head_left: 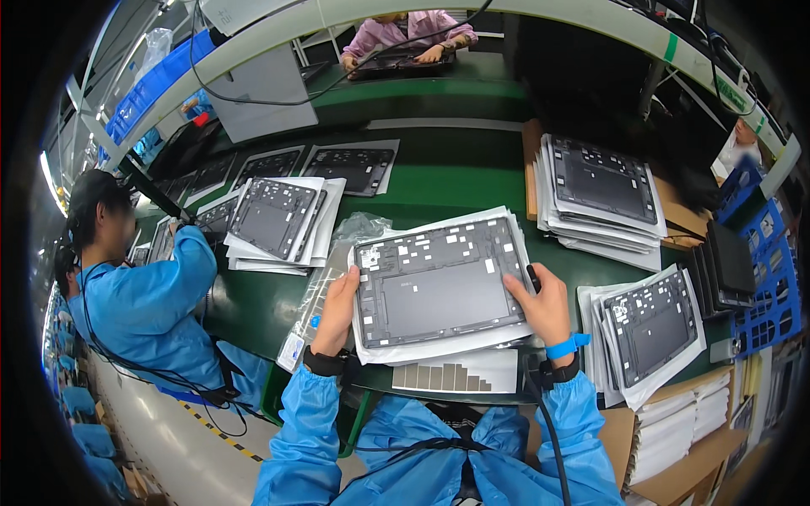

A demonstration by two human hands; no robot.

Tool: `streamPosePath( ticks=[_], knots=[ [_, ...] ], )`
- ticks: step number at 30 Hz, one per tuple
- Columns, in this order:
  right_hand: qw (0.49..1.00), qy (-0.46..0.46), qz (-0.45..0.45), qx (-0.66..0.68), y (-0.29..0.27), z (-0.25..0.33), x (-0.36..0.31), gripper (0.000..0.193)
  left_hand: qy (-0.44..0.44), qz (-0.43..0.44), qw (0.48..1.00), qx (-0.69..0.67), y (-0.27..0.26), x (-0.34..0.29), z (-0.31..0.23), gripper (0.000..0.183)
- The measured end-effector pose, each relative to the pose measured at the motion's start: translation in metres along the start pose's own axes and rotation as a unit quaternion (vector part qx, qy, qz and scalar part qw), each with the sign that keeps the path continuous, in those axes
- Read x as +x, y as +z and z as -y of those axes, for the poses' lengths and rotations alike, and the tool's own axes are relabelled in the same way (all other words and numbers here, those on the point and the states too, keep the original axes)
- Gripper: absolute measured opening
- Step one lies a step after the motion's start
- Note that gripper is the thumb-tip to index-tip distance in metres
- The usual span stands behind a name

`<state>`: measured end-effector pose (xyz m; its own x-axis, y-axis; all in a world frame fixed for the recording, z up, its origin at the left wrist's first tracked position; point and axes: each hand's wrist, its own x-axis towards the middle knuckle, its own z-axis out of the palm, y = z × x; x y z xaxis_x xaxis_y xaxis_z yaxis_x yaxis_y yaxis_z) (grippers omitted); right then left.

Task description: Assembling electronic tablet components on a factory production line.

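Note:
Both of my hands hold a dark grey tablet housing point(447, 299), its inner face up and dotted with small white pieces, on white protective sheets point(422, 350). My left hand point(336, 312) grips the left edge, thumb on the rim. My right hand point(544, 308) grips the right edge, its thumb resting on the face. A short black thing point(533, 277) shows beside the right index finger; I cannot tell what it is. A blue wrist strap point(567, 346) circles my right wrist. Below the housing lies a paper sheet with grey stepped bars point(456, 377).
Stacks of housings with white sheets stand at left point(274, 219), back right point(603, 181) and right point(650, 329). Clear plastic bags point(316, 304) lie left of my hands. A co-worker in blue point(143, 295) sits at left; another person point(413, 34) works across the green bench point(472, 185).

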<state>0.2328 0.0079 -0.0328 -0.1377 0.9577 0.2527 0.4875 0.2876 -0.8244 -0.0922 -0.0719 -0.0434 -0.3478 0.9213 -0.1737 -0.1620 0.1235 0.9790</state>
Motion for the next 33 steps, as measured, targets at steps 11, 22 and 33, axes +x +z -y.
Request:
streamPosePath(
  ticks=[11, 22, 33],
  knots=[
    [0.967, 0.091, -0.042, 0.233, -0.013, 0.028, 0.012, 0.028, 0.034, 0.030, 0.998, 0.039, 0.018, 0.025, -0.081, 0.032],
    [0.928, 0.120, -0.226, 0.272, -0.042, 0.004, -0.068, 0.050, 0.005, 0.158, 0.983, 0.093, 0.049, 0.364, -0.027, 0.036],
    [0.896, 0.259, 0.014, 0.361, -0.055, -0.014, -0.138, 0.014, 0.346, -0.148, 0.473, 0.797, -0.049, 0.471, -0.005, 0.044]
  ],
)
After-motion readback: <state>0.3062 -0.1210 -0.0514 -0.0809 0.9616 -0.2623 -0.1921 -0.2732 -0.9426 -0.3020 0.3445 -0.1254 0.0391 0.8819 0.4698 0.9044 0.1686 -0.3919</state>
